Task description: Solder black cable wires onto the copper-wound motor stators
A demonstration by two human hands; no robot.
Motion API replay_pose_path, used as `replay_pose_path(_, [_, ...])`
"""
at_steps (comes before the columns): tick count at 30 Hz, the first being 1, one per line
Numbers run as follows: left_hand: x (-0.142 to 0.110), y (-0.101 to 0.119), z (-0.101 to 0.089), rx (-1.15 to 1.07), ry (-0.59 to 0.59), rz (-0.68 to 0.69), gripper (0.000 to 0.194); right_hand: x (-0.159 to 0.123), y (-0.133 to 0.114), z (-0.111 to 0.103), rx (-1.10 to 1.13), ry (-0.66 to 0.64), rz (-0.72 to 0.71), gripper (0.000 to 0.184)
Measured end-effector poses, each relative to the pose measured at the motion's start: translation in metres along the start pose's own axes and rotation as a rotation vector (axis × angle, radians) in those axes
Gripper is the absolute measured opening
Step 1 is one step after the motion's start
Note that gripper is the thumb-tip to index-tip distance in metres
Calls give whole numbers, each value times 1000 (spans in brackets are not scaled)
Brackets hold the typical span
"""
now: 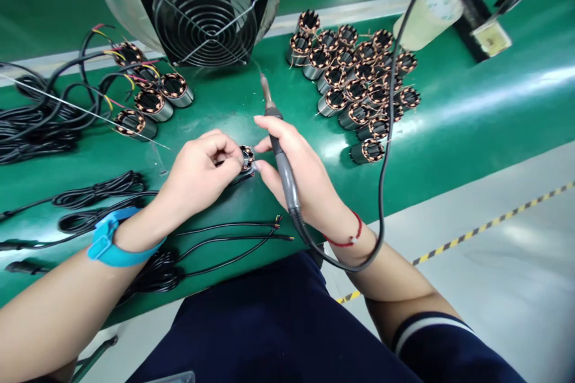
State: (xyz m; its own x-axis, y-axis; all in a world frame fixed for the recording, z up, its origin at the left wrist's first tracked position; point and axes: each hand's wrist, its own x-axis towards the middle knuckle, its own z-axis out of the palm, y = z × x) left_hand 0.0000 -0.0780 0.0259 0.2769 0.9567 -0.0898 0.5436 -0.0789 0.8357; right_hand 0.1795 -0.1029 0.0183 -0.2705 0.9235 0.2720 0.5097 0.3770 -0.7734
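One stator [248,158]: between our left hand [200,170], fingers pinching it, and our right hand [312,182]. One soldering iron [287,176]: in the right's grasping fingers, tip pointing away.

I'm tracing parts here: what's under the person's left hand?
A copper-wound core peeks out past the left hand, a black cable end beside it; whatever else lies beneath is covered.

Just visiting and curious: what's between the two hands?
In the head view, a copper-wound part sits between the left hand and right hand, with a black cable end beside it.
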Motion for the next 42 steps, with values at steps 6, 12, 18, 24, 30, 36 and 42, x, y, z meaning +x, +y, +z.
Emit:
replay_pose_path(6, [0,2,-1,-31,-7,-19,10,-4,10,17,-42,48,-56,47])
replay_pose_path(12, [2,4,-5,-257,-64,-158,11,-8,6,21,-249,49,-126,42])
replay_pose_path(18, [1,-4,-7,-411,-104,-203,11,-6,3,26,-248,94,-142,39])
replay_pose_path(24, [-4,-5,-10,-305,-78,3,10,-3,4,24,44,137,-38,45])
replay_pose_path(30, [-5,-7,-14,42,-57,341,12,-2,10,26,258,159,-40,50])
replay_pose_path(36, [-5,-10,-10,-103,-20,102,13,-4,11,25,236,150,-51,53])
replay_pose_path(42, [-4,-12,-9,-155,-91,-31,14,-7,15,24,205,106,-14,57])
